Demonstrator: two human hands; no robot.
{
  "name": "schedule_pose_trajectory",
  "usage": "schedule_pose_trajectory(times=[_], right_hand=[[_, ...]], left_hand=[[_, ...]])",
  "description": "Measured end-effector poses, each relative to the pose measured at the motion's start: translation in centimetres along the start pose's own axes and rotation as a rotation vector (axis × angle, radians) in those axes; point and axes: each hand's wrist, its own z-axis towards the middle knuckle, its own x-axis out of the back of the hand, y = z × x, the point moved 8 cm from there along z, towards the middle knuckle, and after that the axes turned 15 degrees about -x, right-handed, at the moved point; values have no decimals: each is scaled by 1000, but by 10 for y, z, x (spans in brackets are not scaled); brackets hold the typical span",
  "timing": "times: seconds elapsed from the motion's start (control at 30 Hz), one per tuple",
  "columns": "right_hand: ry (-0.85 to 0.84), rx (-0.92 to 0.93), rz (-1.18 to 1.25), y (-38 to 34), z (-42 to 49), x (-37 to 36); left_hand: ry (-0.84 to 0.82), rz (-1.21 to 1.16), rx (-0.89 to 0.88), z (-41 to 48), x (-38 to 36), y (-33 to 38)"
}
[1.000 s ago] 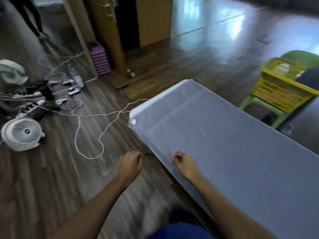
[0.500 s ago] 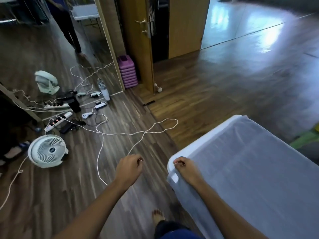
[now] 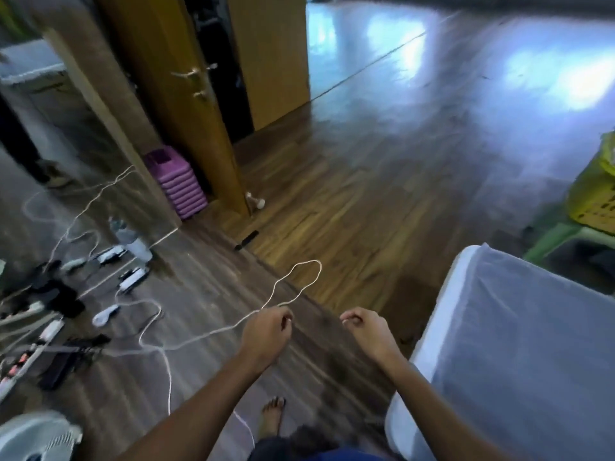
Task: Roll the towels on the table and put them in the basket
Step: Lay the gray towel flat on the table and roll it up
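The table (image 3: 532, 344), under a grey cloth with a white edge, fills the lower right. No towel shows on the part in view. The yellow basket (image 3: 592, 194) is cut by the right edge and sits on a green chair (image 3: 559, 237) beyond the table. My left hand (image 3: 266, 334) and my right hand (image 3: 369, 331) are held out over the wooden floor, left of the table's corner. Both have curled fingers and hold nothing. Neither touches the table.
A white cable (image 3: 293, 281) loops across the floor under my hands. Power strips and chargers (image 3: 129, 277), a bottle (image 3: 133, 241) and a white fan (image 3: 36, 437) lie to the left. Purple stacked items (image 3: 176, 184) stand by a wooden door (image 3: 173, 94). My bare foot (image 3: 273, 417) is below.
My right hand has let go of the table cloth's corner and now hangs over the floor. The view has swung left, so the table has slid to the right.
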Motion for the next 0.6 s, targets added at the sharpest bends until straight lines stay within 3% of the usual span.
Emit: schedule_pose_trajectory(times=[0.3,0.6], right_hand=[[355,-293,325,3,21,24],[805,-670,596,123,-14,50]], left_hand=[[-222,6,-466,161,-4,-9],[-475,-7,-921,255,-110,117]])
